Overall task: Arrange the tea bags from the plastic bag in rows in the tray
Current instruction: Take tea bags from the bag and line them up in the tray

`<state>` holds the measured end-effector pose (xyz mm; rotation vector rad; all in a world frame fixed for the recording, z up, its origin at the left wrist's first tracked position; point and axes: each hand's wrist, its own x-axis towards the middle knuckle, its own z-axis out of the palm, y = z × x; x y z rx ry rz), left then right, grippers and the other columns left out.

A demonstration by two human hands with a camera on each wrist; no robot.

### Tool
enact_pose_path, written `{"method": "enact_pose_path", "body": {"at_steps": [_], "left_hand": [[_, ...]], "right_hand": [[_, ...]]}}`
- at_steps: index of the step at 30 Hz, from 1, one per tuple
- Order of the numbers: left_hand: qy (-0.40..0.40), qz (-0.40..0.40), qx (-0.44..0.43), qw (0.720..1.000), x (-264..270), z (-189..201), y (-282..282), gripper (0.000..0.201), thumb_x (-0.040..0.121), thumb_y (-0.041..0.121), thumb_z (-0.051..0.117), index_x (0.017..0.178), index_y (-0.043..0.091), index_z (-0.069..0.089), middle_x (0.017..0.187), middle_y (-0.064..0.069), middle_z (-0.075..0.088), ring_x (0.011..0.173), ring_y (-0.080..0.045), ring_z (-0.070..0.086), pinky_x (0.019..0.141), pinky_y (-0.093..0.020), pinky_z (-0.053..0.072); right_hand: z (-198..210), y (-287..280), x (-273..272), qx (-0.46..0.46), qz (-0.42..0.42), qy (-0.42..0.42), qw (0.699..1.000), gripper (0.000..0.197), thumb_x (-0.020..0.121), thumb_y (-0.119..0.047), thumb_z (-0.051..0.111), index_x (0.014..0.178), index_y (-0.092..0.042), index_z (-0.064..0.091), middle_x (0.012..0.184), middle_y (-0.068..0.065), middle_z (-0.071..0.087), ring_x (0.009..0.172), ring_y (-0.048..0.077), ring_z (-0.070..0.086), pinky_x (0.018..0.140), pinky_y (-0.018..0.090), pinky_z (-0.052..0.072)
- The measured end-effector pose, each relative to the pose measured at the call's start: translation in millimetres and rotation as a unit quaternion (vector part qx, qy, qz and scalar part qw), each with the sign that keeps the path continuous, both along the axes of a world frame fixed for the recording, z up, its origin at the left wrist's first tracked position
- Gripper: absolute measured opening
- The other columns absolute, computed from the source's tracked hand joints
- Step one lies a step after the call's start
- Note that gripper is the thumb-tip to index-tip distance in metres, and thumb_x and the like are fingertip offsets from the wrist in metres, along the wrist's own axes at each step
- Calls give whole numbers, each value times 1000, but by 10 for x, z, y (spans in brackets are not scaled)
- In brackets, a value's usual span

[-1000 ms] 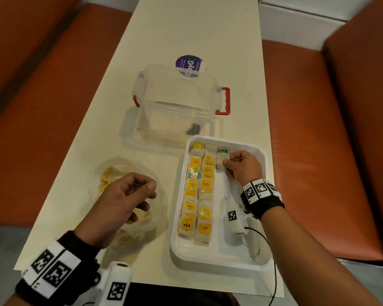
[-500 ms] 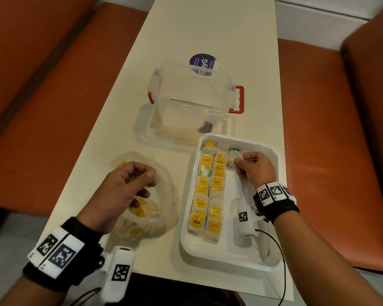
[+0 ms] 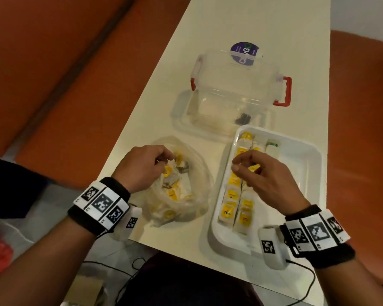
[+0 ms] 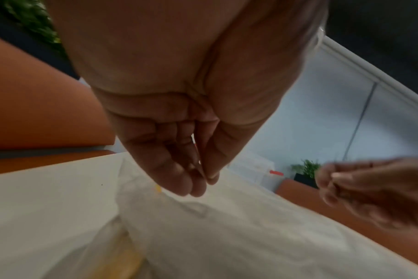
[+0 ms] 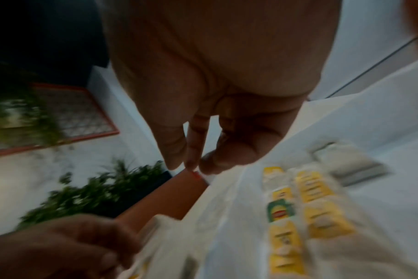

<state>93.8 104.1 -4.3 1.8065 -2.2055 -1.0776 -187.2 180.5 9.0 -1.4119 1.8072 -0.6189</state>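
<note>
Left hand [image 3: 142,166] pinches the crinkled clear plastic bag [image 3: 186,202]'s rim; loose tea bags [image 3: 171,191] lie inside. Right hand [image 3: 265,175] hovers over the white rectangular tray [image 3: 312,173], fingers loosely curled, holding nothing. Tray: two full rows [image 3: 237,195], one bag [image 3: 272,150] in a third.

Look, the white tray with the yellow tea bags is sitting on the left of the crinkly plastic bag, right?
Not quite. The head view shows the white tray with the yellow tea bags sitting on the right of the crinkly plastic bag, not the left. The bag lies under the left hand.
</note>
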Motion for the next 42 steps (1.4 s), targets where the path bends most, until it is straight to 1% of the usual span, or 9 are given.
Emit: {"method": "enact_pose_path", "body": {"at_steps": [5,11,14,18,25,28,35,39,42], "left_hand": [[-105,-83,-8,991,-151,-87,-49,36,92,31,61,128,29,63,119,6,68,105,-18,64,83,-31,50],[-200,-136,-28,970,-360,-150,-80,49,89,43,63,136,31,51,133,4,53,112,-24,59,82,-35,46],[-235,-174,-38,956,-419,-168,-105,41,88,41,63,125,26,53,124,0,54,104,-27,60,73,-35,43],[-256,-224,-34,940,-467,-197,-251,52,86,46,66,131,27,49,125,-1,55,104,-27,60,72,-35,42],[-305,-288,-65,905,-653,-289,-367,68,83,66,64,136,27,47,125,-1,60,106,-24,63,74,-34,42],[-314,-300,-108,894,-705,-322,-354,61,88,59,60,138,27,47,126,-2,61,108,-25,64,76,-34,43],[-295,-302,-96,901,-685,-282,-418,38,94,36,55,131,28,55,126,-1,62,112,-25,61,89,-38,50],[-256,-260,-57,929,-611,-180,-476,28,85,43,61,109,30,64,104,4,66,87,-20,60,73,-33,48],[-213,-238,-18,947,-510,-146,-512,24,83,44,63,103,31,65,96,6,67,84,-19,60,67,-29,44]], "right_hand": [[-5,-52,475,20,158,96,983,29,88,-66,54,107,-49,68,110,-12,56,82,2,58,79,31,50],[-92,-177,700,87,182,238,950,46,91,-67,52,128,-41,60,124,-6,56,108,19,61,78,35,49],[-132,-198,689,87,170,241,952,47,95,-54,56,136,-31,58,124,-1,60,111,24,61,85,39,52],[-114,-186,674,67,138,217,964,51,95,-41,62,141,-21,55,127,5,58,111,27,60,88,35,48],[-110,-116,748,69,130,191,971,51,93,-29,65,142,-18,54,124,6,57,107,26,61,88,33,45],[-125,-89,756,79,126,187,971,50,93,-27,63,141,-18,54,124,6,56,110,27,58,87,32,43],[-116,-80,710,79,117,197,970,45,93,-24,62,136,-15,58,120,8,58,106,28,59,85,33,44],[-95,-89,712,79,121,193,971,45,94,-25,62,137,-14,58,121,8,58,107,28,59,87,34,46],[-94,-98,718,81,121,191,971,45,93,-25,62,137,-14,58,121,9,58,108,29,59,88,34,46]]}}
